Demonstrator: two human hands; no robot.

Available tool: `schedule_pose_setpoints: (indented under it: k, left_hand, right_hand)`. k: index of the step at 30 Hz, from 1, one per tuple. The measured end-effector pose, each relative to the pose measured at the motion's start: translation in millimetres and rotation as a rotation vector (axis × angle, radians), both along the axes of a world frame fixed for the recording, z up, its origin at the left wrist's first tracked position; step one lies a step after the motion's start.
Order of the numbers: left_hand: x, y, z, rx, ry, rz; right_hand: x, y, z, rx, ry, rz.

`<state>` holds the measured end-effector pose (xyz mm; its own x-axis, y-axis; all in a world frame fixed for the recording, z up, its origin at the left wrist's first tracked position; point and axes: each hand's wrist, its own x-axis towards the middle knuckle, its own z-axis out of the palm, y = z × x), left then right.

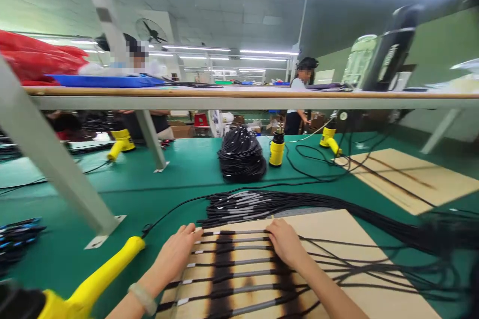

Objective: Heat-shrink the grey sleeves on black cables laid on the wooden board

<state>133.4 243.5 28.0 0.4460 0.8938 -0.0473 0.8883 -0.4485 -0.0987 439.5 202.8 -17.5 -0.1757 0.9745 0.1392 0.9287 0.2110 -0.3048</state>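
My left hand point(175, 254) lies flat, fingers stretched, on the left ends of a row of black cables point(239, 264) laid across a scorched wooden board point(337, 229). My right hand point(286, 241) rests palm down on the same row near its middle, fingers spread over the grey sleeved sections. Several cables lie side by side between the two hands. Neither hand grips anything.
A yellow heat gun point(101, 274) lies at the near left on the green table point(149, 184). A loose bundle of cables point(262, 202), a black cable coil point(241, 157), more yellow tools point(277, 149), a second board point(407, 177) and a shelf leg point(56, 169) stand beyond. People work at the back.
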Motion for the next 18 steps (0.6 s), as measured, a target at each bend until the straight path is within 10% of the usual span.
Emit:
schedule_pose_setpoints:
  k: [18]
  left_hand:
    - [44.1, 36.6, -6.5, 0.079, -0.054, -0.002]
  right_hand:
    - [16.4, 18.4, 2.3, 0.036, -0.142, -0.244]
